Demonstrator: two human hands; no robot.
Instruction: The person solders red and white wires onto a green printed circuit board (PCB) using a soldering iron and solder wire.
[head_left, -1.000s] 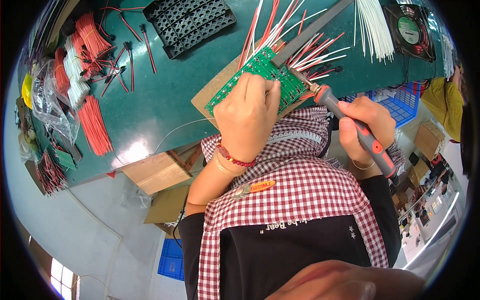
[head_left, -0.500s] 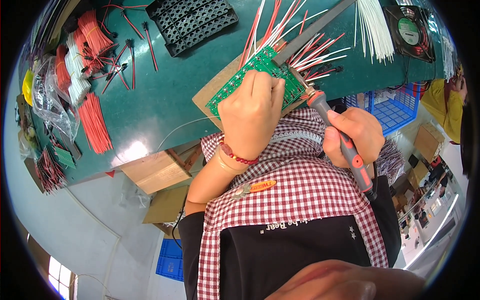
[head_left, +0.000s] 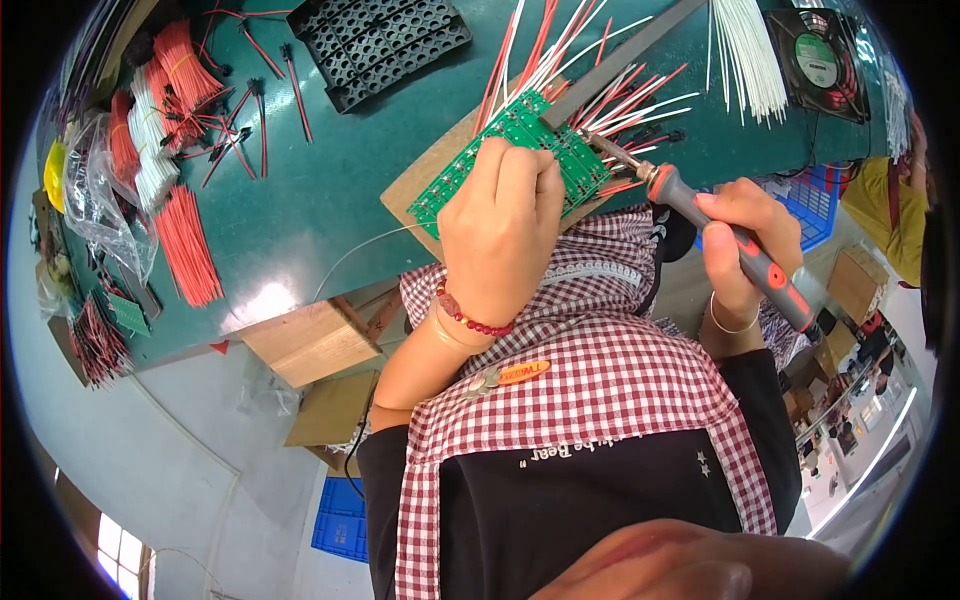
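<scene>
My left hand (head_left: pixel 500 230) is closed over the green circuit board (head_left: pixel 530 130), fingertips pinched low against it. A thin grey solder wire (head_left: pixel 362 247) runs from the left into this hand; its end is hidden by the fingers. My right hand (head_left: pixel 745 245) grips a grey-and-red soldering iron (head_left: pixel 690 205), its tip pointing left at the board's right part, close to the metal bar's end. The board lies on a brown backing board (head_left: pixel 408 190). A flat grey metal bar (head_left: pixel 620 65) reaches across it. Red and white wires (head_left: pixel 545 60) fan out behind the board.
A black perforated tray (head_left: pixel 380 50) lies at the back. Bundles of red wires (head_left: pixel 188 245) and a clear plastic bag (head_left: pixel 100 205) are at left. White wires (head_left: pixel 745 60) and a black fan (head_left: pixel 818 65) stand back right. A blue crate (head_left: pixel 800 205) is below the table edge.
My right hand has moved right, drawing the soldering iron and its tip a little back from the bar's end. My left hand stays nearly in place over the board.
</scene>
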